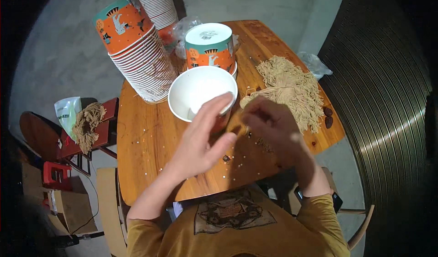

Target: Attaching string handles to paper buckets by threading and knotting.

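My left hand (199,136) is in front of an upright white paper bucket (182,90), its fingers stretched and thumb apart, with nothing seen in it. The fingertips overlap the bucket's near right rim in view. Facing it, my right hand (276,127) has loosely curved fingers, slightly blurred, with a gap between thumb and forefinger. It is at the near edge of a pile of tan, noodle-like strands (292,90), partly covering it. Behind the white bucket an orange and green paper bucket (210,56) stands upside down.
Tall nested bucket stacks (141,65) lean at the table's far left, beside clear plastic (186,28). Dark reddish lumps (328,115) lie right of the strands. White specks dot the wooden table (146,165). More strands (89,124) lie on a chair at left. Ridged dark sheeting (383,111) rises at right.
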Tool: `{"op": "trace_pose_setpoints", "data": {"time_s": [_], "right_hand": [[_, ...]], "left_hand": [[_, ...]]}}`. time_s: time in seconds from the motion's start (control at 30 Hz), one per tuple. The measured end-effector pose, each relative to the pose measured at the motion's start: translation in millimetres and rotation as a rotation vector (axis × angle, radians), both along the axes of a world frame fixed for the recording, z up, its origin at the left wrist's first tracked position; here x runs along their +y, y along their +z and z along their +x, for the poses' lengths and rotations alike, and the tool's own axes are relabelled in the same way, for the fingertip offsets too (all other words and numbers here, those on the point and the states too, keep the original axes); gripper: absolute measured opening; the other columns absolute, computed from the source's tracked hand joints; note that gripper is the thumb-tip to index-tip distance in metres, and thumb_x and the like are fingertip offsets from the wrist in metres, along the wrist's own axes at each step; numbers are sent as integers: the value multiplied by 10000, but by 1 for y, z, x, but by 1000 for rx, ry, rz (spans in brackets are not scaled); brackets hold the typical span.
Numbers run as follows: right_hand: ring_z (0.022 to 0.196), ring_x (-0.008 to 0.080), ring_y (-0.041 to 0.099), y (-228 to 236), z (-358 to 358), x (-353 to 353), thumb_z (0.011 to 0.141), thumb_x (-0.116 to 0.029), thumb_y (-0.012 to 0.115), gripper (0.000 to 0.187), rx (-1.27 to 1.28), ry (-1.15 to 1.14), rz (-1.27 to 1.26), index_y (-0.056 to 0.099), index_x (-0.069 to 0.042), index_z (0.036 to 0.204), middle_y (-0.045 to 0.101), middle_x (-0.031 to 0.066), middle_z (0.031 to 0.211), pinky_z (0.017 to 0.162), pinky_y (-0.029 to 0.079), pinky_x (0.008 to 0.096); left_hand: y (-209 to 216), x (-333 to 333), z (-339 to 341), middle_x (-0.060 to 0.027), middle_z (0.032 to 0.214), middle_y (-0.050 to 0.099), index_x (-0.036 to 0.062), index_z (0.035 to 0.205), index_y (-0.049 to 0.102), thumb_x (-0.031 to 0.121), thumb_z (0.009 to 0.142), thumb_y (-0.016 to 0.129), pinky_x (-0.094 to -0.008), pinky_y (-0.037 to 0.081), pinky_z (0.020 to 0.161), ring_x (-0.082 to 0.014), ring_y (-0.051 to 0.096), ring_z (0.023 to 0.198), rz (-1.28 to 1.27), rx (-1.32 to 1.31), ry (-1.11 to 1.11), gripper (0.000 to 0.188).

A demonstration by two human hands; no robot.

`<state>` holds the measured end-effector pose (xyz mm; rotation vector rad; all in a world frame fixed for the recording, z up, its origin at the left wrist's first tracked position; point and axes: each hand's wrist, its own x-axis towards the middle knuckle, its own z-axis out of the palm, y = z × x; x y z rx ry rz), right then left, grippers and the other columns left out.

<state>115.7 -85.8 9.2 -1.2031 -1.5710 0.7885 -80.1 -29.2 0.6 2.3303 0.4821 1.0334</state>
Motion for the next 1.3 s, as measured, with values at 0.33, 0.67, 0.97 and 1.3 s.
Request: {"op": "trace_pose_setpoints", "data": {"time_s": [0.33, 0.67, 0.97, 1.3], "right_hand": [[578, 105, 571, 4, -4, 24, 917, -210, 524, 172, 738, 36, -148, 507, -43, 955, 618, 75, 764, 511, 451, 215], [654, 156, 608, -13, -29, 24, 889, -245, 569, 216, 906, -160, -189, 498, -57, 968, 629, 103, 778, 611, 522, 283], [693, 161, 633, -29, -3, 26, 907, -240, 563, 206, 883, -214, -172, 511, -50, 968, 647, 101, 806, 651, 532, 283], [751, 196, 639, -42, -18, 24, 917, -242, 541, 223, 1043, -66, -184, 502, -42, 1009, 651, 130, 846, 722, 528, 321]], "left_hand": [[-33, -22, 12, -105, 1223, 456, 46, 1269, 351, 86, 944, 500, -249, 429, 892, -130, 498, 1075, -809, -430, -74, 360], [-36, -24, 60, 7, 849, 555, 61, 1219, 403, 119, 938, 471, -193, 412, 529, -52, 520, 657, -1052, -443, -197, 295], [-27, -14, 42, 13, 855, 554, 31, 1160, 447, 92, 963, 441, -180, 400, 592, -32, 485, 685, -1129, -65, -95, 206], [-49, -22, 68, -3, 698, 522, 72, 1070, 461, 165, 974, 446, -227, 424, 490, -90, 511, 566, -854, -443, -40, 135]]}}
